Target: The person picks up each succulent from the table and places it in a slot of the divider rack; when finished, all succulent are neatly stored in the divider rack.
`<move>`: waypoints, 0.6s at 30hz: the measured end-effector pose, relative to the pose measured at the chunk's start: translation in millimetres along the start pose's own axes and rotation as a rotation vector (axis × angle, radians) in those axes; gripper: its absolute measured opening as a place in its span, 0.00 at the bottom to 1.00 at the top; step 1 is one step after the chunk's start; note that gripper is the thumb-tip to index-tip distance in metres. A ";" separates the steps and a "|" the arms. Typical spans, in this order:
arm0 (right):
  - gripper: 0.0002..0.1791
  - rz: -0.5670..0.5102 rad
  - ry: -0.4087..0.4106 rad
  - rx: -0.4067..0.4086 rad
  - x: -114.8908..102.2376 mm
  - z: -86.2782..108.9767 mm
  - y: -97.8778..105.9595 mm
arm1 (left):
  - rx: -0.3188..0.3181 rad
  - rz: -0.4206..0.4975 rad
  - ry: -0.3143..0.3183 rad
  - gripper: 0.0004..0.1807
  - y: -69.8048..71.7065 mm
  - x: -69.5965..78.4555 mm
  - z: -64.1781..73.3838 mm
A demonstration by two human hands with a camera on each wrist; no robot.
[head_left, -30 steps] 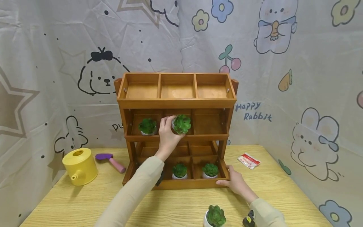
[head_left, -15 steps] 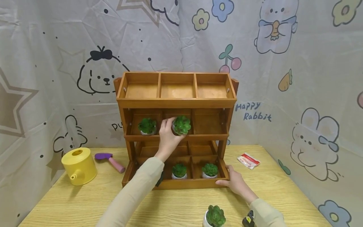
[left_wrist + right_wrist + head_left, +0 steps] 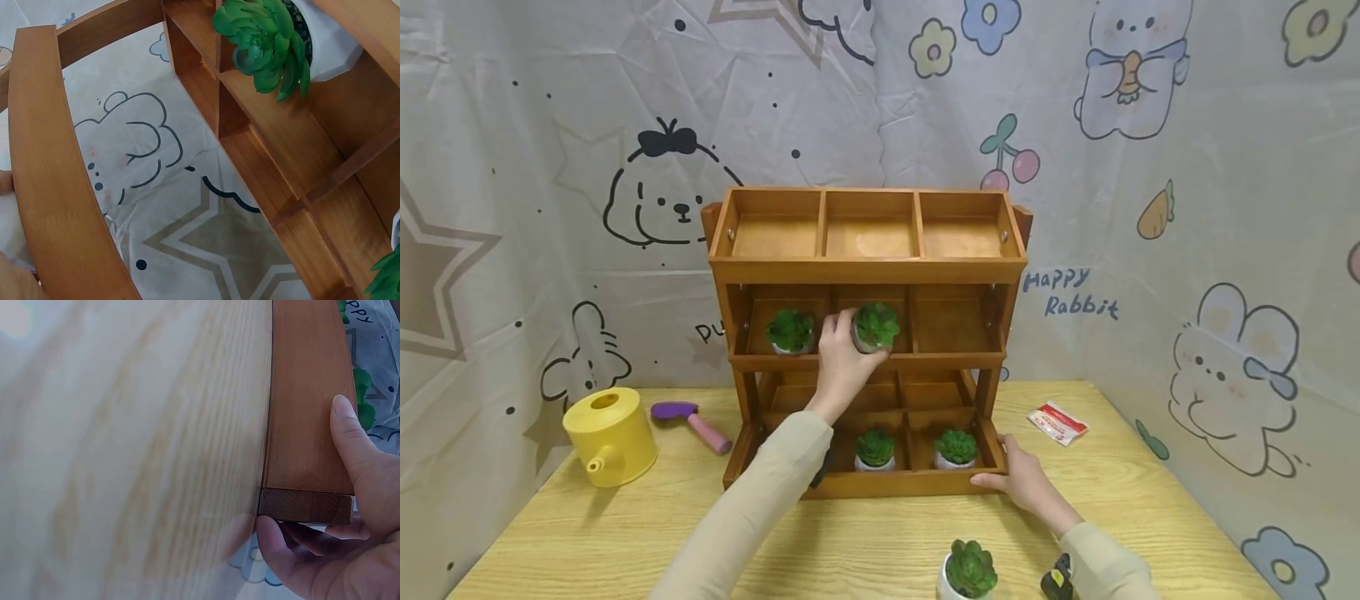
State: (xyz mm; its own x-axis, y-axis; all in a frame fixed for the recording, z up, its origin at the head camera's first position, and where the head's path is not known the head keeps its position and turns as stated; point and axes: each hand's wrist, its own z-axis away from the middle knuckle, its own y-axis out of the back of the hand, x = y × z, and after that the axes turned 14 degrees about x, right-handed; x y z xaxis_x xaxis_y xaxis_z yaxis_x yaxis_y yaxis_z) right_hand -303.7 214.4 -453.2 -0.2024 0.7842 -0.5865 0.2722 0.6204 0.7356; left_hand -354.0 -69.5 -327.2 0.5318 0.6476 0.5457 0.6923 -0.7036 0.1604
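My left hand [image 3: 842, 358] holds a small succulent [image 3: 876, 325] in a white pot from its left side, at the middle compartment of the shelf's middle tier. The brown wooden three-tier shelf [image 3: 868, 272] stands on the table. To the left of that hand, another potted succulent [image 3: 790, 332] sits in the left compartment. My right hand [image 3: 1026, 481] grips the front right corner of the bottom tier; in the right wrist view its thumb [image 3: 350, 428] lies on the front board, with fingers around the end. Two succulents, one middle [image 3: 875, 450] and one right [image 3: 956, 448], sit in the bottom tier.
One more potted succulent [image 3: 970, 571] stands on the table [image 3: 865, 542] at the front. A yellow watering can [image 3: 612, 437] and a purple-and-pink toy garden tool [image 3: 692, 427] lie left of the shelf. Right of it is a red-and-white packet [image 3: 1057, 423]. Printed cloth hangs behind.
The succulent in my left hand has shifted slightly left and tipped more upright, so more of its white pot shows. My right hand stays on the shelf corner.
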 end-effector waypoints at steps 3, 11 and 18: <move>0.49 -0.002 -0.003 -0.003 0.3 -0.2 0.0 | -0.018 -0.012 0.020 0.35 0.5 1.1 -0.4; 0.50 -0.002 -0.007 -0.011 0.3 -0.1 0.3 | -0.055 -0.044 0.088 0.35 1.4 4.5 -1.9; 0.49 -0.008 0.001 -0.001 -0.2 -0.7 0.1 | -0.078 -0.075 0.123 0.35 1.9 7.8 -4.6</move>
State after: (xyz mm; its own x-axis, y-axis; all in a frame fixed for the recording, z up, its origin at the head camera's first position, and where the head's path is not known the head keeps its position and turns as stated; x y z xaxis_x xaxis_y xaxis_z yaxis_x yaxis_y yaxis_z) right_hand -304.3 214.3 -452.9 -0.2052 0.7793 -0.5921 0.2694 0.6266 0.7313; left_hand -350.7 -67.1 -318.8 0.4131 0.6617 0.6257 0.6849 -0.6786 0.2654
